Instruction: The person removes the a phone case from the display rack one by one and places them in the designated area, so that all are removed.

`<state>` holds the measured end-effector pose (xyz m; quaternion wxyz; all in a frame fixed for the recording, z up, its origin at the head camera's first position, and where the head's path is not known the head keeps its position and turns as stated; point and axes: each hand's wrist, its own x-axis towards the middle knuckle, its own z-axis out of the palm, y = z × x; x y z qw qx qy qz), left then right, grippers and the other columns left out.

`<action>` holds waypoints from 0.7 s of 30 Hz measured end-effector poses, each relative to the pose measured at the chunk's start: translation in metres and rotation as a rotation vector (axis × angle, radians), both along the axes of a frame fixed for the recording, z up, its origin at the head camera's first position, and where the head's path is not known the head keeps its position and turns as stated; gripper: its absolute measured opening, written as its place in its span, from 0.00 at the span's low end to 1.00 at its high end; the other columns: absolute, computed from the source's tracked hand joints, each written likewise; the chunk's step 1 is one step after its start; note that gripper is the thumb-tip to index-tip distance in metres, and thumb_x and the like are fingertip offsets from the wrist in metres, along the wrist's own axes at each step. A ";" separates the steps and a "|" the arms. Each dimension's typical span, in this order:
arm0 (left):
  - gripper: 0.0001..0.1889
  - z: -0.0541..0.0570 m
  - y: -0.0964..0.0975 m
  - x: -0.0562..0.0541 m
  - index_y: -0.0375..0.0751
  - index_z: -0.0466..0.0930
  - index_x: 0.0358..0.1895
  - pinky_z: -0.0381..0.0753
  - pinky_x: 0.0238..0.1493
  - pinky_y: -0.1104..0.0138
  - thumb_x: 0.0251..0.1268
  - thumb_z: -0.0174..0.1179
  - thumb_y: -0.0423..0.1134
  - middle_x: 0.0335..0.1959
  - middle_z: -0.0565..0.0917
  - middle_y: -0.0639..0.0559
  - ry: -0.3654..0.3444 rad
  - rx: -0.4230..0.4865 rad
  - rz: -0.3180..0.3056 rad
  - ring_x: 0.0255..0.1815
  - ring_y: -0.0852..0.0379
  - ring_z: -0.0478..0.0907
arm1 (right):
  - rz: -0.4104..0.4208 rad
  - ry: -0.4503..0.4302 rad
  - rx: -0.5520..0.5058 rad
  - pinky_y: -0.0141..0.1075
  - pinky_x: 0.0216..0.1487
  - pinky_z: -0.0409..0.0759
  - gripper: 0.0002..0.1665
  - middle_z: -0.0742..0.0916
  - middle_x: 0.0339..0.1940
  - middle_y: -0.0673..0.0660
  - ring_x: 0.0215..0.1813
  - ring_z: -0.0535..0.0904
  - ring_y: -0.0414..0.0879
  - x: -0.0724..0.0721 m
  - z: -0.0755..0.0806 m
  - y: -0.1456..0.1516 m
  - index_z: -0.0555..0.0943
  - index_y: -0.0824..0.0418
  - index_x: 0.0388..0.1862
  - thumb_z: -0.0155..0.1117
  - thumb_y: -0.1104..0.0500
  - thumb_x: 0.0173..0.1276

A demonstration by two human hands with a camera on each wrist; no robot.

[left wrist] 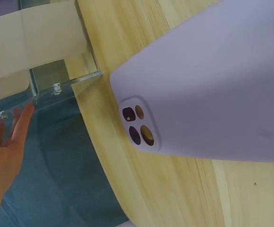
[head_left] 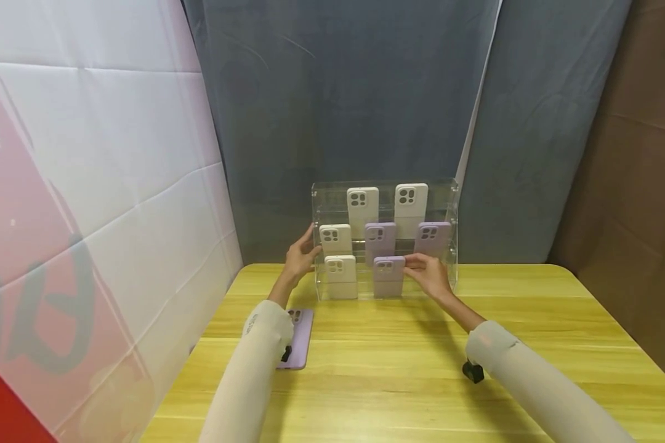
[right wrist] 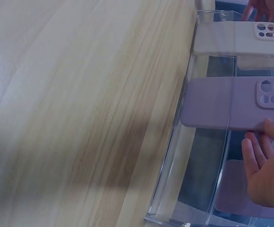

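A clear acrylic tiered rack holds several white and lilac phone cases. My right hand is at the right edge of the front-row lilac phone case. In the right wrist view the thumb lies on that case's edge, with the fingers just beyond it; the case stands in its slot. My left hand rests along the rack's left side, fingers extended against the clear panel. Left of the held case stands a white phone case. Another lilac phone case lies flat on the table, beside my left forearm.
The yellow wood-grain table runs back to a grey-blue curtain behind the rack. Printed white fabric hangs on the left, brown fabric on the right. Two white cases, one of them this case, stand in the top row.
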<state>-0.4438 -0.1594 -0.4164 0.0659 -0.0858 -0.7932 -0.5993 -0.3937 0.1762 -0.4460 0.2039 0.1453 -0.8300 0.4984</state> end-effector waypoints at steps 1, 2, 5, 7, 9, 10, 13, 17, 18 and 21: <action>0.37 0.000 0.000 0.000 0.68 0.56 0.82 0.87 0.54 0.42 0.79 0.58 0.35 0.77 0.69 0.36 -0.001 -0.007 0.003 0.68 0.33 0.76 | -0.003 0.001 0.005 0.45 0.46 0.92 0.16 0.90 0.43 0.70 0.44 0.90 0.64 0.000 0.000 0.000 0.86 0.75 0.50 0.74 0.71 0.64; 0.37 0.000 0.000 -0.001 0.68 0.56 0.82 0.88 0.54 0.42 0.79 0.58 0.35 0.76 0.69 0.36 0.000 -0.013 0.006 0.68 0.33 0.76 | -0.007 0.002 0.008 0.45 0.45 0.92 0.15 0.91 0.43 0.69 0.44 0.90 0.64 0.000 0.000 0.000 0.86 0.74 0.50 0.74 0.71 0.64; 0.37 0.000 0.000 -0.001 0.68 0.56 0.82 0.88 0.53 0.42 0.79 0.58 0.35 0.76 0.70 0.36 0.003 -0.025 0.012 0.68 0.32 0.75 | -0.014 0.014 0.018 0.44 0.44 0.92 0.15 0.91 0.43 0.69 0.44 0.90 0.63 0.000 0.001 0.000 0.86 0.74 0.50 0.74 0.70 0.65; 0.37 0.000 0.001 -0.001 0.68 0.56 0.82 0.88 0.53 0.41 0.79 0.58 0.35 0.76 0.70 0.36 0.005 -0.025 0.011 0.68 0.32 0.75 | -0.022 0.021 0.023 0.46 0.45 0.92 0.15 0.91 0.43 0.68 0.44 0.90 0.63 0.001 0.003 0.000 0.86 0.74 0.50 0.74 0.70 0.65; 0.37 0.001 0.001 0.000 0.68 0.56 0.82 0.87 0.53 0.40 0.79 0.58 0.35 0.76 0.70 0.36 0.004 -0.021 0.007 0.69 0.32 0.75 | -0.027 0.024 0.026 0.50 0.47 0.91 0.15 0.91 0.44 0.68 0.45 0.90 0.63 0.001 0.005 -0.001 0.86 0.73 0.50 0.74 0.69 0.65; 0.37 0.001 0.001 0.000 0.68 0.56 0.82 0.87 0.54 0.40 0.79 0.58 0.35 0.76 0.70 0.35 0.004 -0.020 0.005 0.69 0.32 0.74 | -0.029 0.027 0.031 0.51 0.47 0.91 0.15 0.91 0.44 0.68 0.45 0.90 0.63 0.001 0.006 -0.001 0.86 0.73 0.50 0.74 0.69 0.65; 0.37 0.002 0.001 0.000 0.69 0.56 0.82 0.87 0.54 0.40 0.79 0.58 0.35 0.76 0.70 0.35 0.002 -0.018 0.007 0.70 0.33 0.74 | -0.037 0.026 0.035 0.53 0.49 0.90 0.15 0.91 0.45 0.67 0.45 0.90 0.62 0.001 0.010 -0.001 0.87 0.72 0.50 0.75 0.69 0.65; 0.37 0.000 0.001 0.000 0.70 0.56 0.82 0.88 0.53 0.42 0.78 0.59 0.36 0.76 0.70 0.36 0.005 -0.023 0.018 0.69 0.33 0.74 | -0.027 0.028 0.031 0.52 0.49 0.91 0.15 0.91 0.45 0.67 0.46 0.90 0.61 0.001 0.013 -0.001 0.87 0.71 0.50 0.75 0.68 0.65; 0.37 0.000 0.001 0.000 0.70 0.56 0.82 0.88 0.53 0.42 0.78 0.59 0.36 0.76 0.70 0.36 0.005 -0.025 0.019 0.70 0.33 0.74 | -0.023 0.027 0.027 0.52 0.49 0.91 0.15 0.91 0.45 0.67 0.46 0.90 0.61 0.001 0.014 -0.002 0.87 0.71 0.50 0.76 0.68 0.65; 0.37 -0.001 0.001 0.000 0.70 0.56 0.82 0.88 0.53 0.42 0.78 0.59 0.36 0.76 0.70 0.36 0.007 -0.030 0.015 0.70 0.31 0.73 | -0.016 0.021 0.023 0.50 0.49 0.91 0.15 0.91 0.45 0.66 0.46 0.90 0.61 0.002 0.017 -0.002 0.87 0.71 0.50 0.76 0.68 0.65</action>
